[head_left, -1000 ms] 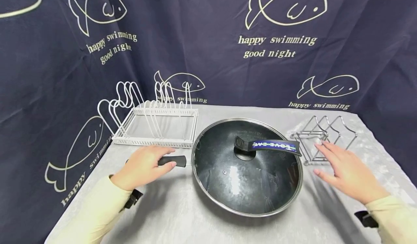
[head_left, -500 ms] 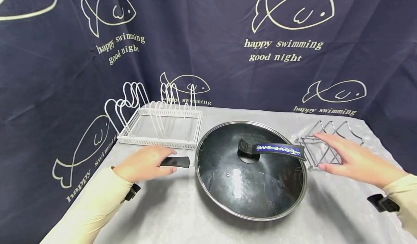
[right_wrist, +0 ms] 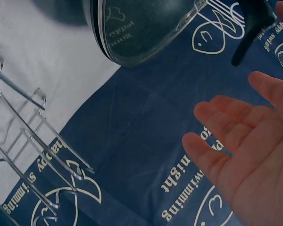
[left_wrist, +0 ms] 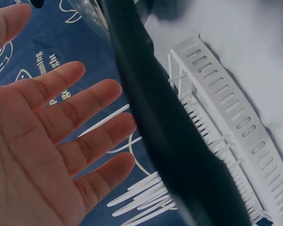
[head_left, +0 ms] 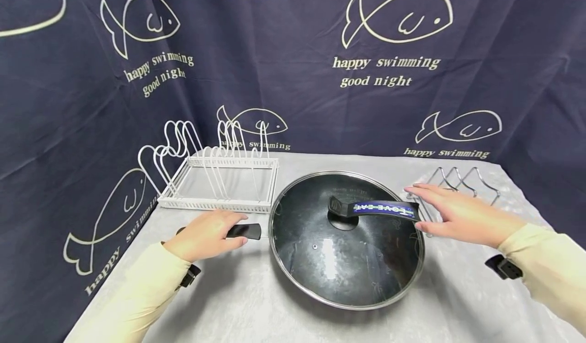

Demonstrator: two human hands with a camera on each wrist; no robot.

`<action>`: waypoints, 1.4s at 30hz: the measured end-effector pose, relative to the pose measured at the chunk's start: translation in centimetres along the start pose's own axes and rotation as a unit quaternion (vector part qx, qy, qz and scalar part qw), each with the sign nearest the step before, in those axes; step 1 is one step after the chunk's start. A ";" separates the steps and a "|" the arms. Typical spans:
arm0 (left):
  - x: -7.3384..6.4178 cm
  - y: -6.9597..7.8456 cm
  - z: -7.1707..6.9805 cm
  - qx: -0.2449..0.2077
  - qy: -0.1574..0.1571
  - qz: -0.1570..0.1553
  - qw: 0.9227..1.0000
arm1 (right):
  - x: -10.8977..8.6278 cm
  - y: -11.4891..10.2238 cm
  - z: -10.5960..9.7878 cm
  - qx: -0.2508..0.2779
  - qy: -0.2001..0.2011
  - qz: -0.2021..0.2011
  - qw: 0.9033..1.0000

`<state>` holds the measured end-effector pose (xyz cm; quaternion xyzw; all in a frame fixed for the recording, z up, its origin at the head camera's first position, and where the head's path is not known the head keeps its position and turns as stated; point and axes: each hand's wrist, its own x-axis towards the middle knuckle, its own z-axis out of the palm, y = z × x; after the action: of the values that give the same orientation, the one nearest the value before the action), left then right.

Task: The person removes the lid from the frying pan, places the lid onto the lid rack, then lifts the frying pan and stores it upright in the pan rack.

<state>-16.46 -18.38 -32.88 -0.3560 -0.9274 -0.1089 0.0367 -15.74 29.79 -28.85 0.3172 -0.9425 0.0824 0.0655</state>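
A wok covered by a glass lid (head_left: 348,277) with a steel rim stands mid-table. Its black side handle (head_left: 249,231) points left. My left hand (head_left: 206,235) is at that handle, fingers straight. In the left wrist view, the fingertips lie close to the wok handle (left_wrist: 160,122), uncurled; whether they touch it I cannot tell. An upright black lid handle (head_left: 339,205) leans right, with a blue printed band along it. My right hand (head_left: 462,215) hovers at its right end, thumb and fingers spread, with a gap to the lid handle (right_wrist: 252,33) in the right wrist view.
A white wire dish rack (head_left: 215,203) with tall loops stands at the back left. A small chrome rack (head_left: 487,182) sits at the back right, partly behind my right hand. Dark blue fish-print cloth (head_left: 302,78) hangs behind and left of the grey-white table (head_left: 229,302).
My right hand has moved left from over the chrome rack to the end of the lid handle. My left hand stays at the wok handle. The head view has shifted slightly.
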 end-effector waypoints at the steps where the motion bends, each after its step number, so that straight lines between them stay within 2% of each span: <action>1: 0.1 0.0 0.1 -0.003 -0.004 -0.006 1.000 | 0.2 -0.1 0.0 0.001 0.000 -0.002 1.000; 7: 0.6 -0.4 0.6 -0.007 -0.027 -0.036 0.999 | 1.7 -1.1 -0.2 0.011 -0.030 0.007 0.999; 15: 1.0 -0.8 1.6 -0.003 -0.016 -0.025 1.000 | 3.1 -2.1 -1.0 0.020 -0.071 0.018 0.997; 20: 0.7 -1.1 2.3 0.010 -0.009 -0.045 0.999 | 3.9 -2.5 -1.0 0.004 -0.068 0.006 0.998; 24: 0.6 -1.3 2.7 0.005 -0.007 -0.062 0.998 | 4.3 -2.7 -0.7 0.011 -0.073 -0.007 0.997; 30: 0.6 -1.6 3.2 -0.005 -0.003 -0.080 0.997 | 4.8 -2.8 -0.1 0.023 -0.077 -0.003 0.997; 37: 0.6 -2.1 3.6 0.015 0.000 -0.135 0.991 | 5.5 -3.0 0.8 0.021 -0.075 0.002 0.997; 42: 0.5 -2.1 3.9 0.010 0.002 -0.146 0.989 | 5.9 -3.1 1.5 0.019 -0.064 -0.009 0.998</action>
<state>-18.24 -18.70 -36.98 -0.2164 -0.9703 -0.1044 0.0264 -18.63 23.65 -28.95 0.3316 -0.9401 0.0793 0.0002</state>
